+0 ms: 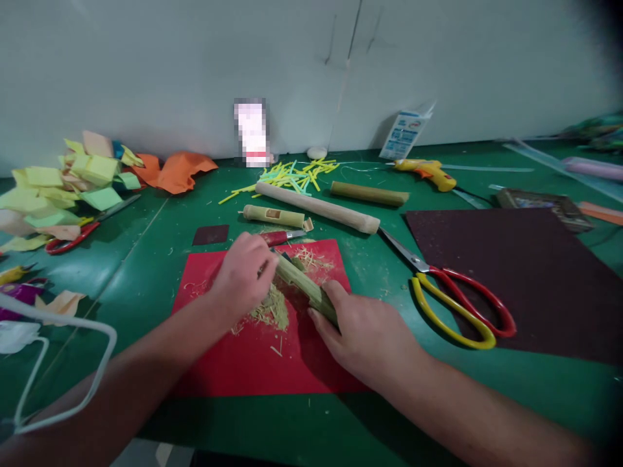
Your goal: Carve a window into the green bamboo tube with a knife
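A pale green bamboo tube (302, 283) with a notch in its upper side slants between my hands, above a red sheet (214, 363). My right hand (370, 327) is closed round its near end, thumb on top. At the far end, my left hand (246, 272) is closed with bent fingers against the tube. A small dark edge shows beside those fingers; its kind is unclear. Fine shavings (272, 308) lie heaped under the tube. Just beyond my left hand rests a red-handled knife (280, 238), partly hidden by it.
Beyond lie a notched bamboo piece (275, 216), a pale wooden stick (316, 206), another bamboo length (370, 193) and yellow strips (292, 174). Large scissors (452, 295) overlap a dark brown sheet (511, 279) at right. A yellow glue gun (431, 174) and paper scraps (63, 188) lie farther out.
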Available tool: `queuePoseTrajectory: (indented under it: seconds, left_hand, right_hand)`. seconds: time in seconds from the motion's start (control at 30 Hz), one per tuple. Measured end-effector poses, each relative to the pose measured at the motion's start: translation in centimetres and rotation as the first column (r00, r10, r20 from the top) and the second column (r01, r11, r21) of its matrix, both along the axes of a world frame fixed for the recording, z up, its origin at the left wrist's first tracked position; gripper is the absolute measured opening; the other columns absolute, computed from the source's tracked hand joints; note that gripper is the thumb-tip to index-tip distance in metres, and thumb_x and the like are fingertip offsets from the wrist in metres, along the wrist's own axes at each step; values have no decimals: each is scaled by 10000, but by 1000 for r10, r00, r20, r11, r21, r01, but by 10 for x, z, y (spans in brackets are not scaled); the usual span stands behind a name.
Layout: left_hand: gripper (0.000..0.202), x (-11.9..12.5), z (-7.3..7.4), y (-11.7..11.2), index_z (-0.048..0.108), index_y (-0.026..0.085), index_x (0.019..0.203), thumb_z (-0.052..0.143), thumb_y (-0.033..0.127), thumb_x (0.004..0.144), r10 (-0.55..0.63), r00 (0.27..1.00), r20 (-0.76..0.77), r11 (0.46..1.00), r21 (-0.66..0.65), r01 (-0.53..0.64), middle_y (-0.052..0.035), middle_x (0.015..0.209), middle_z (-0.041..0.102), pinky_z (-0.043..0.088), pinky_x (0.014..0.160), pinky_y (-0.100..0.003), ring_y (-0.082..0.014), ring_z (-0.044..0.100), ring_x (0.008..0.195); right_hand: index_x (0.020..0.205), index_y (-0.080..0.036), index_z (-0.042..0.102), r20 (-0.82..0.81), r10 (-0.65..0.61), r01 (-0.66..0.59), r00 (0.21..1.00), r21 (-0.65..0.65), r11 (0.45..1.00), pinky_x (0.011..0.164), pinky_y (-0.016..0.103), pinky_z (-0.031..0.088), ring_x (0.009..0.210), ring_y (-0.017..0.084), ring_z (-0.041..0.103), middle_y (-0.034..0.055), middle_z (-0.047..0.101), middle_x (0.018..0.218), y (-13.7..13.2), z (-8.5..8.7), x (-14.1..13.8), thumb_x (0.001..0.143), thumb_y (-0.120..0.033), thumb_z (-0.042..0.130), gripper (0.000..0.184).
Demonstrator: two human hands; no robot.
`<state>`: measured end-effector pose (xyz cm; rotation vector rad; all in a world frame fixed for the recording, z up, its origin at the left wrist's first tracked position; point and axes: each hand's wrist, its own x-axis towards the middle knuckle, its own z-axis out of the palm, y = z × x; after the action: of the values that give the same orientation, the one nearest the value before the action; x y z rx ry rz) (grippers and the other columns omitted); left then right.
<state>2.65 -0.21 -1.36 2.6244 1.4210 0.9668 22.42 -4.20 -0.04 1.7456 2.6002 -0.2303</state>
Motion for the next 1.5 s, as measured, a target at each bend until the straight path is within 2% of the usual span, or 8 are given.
queuePoseTrajectory:
  seconds: [0.37,0.53,0.67,0.83,0.97,1.1,1.43,1.5]
  left_hand:
    - [193,11,1,-9,540,158,694,451,167,865,-106,993,-47,992,-73,103,-54,752,538,396,705,-358,-177,457,748]
    - [230,11,3,-9,514,154,650,445,169,869,-12,999,-41,1000,-18,11,-57,714,523,381,675,-363,-180,445,726]
    - [205,14,3,-13,537,162,692,439,171,871,-130,991,-38,988,-88,126,-56,756,537,392,692,-360,-181,452,751]
    - [208,14,3,-13,529,154,675,444,163,865,-41,999,-22,999,-8,41,-62,731,523,386,681,-366,-184,444,736]
    - [201,18,1,-16,545,157,697,442,170,869,-159,986,-47,985,-68,156,-57,750,536,386,685,-357,-178,447,742]
    - [202,15,0,-12,533,151,687,448,172,868,-81,997,-10,996,24,81,-60,744,529,389,688,-357,-179,446,746]
    - [215,12,0,-8,519,152,657,450,164,860,-58,998,-14,998,15,58,-54,713,526,382,681,-349,-175,447,726]
    - [202,12,0,-10,533,152,674,451,163,859,-120,992,-39,992,-35,118,-53,730,532,383,688,-348,-174,451,735]
  right_hand:
    - [889,-196,467,22,16,-16,1000,-6,1000,458,297,115,546,186,580,31,630,632,-1,1,-2,862,-336,398,158]
    - [914,-195,478,37,-2,2,999,3,1000,456,299,114,549,193,584,37,638,644,-1,2,-3,841,-333,428,164]
    - [887,-190,483,36,10,-10,999,-22,1000,454,301,125,549,195,587,40,640,645,-1,2,-4,853,-313,408,148]
    - [922,-197,483,54,-3,2,999,14,1000,452,295,121,550,199,587,36,632,629,-1,1,-3,864,-363,399,195]
    - [899,-202,481,38,9,-8,999,-11,1000,449,295,126,552,191,591,36,642,655,-1,0,-3,876,-371,382,197]
    - [920,-203,479,38,-6,7,999,-5,1000,446,292,128,545,184,579,32,632,644,-1,0,-3,868,-384,400,204]
    - [921,-206,472,31,-6,6,999,-12,1000,446,298,96,539,192,577,33,631,644,0,-3,-2,862,-384,393,203]
    - [900,-201,470,32,3,-3,999,-10,1000,447,302,96,542,193,577,40,629,640,0,-3,-2,872,-386,372,212]
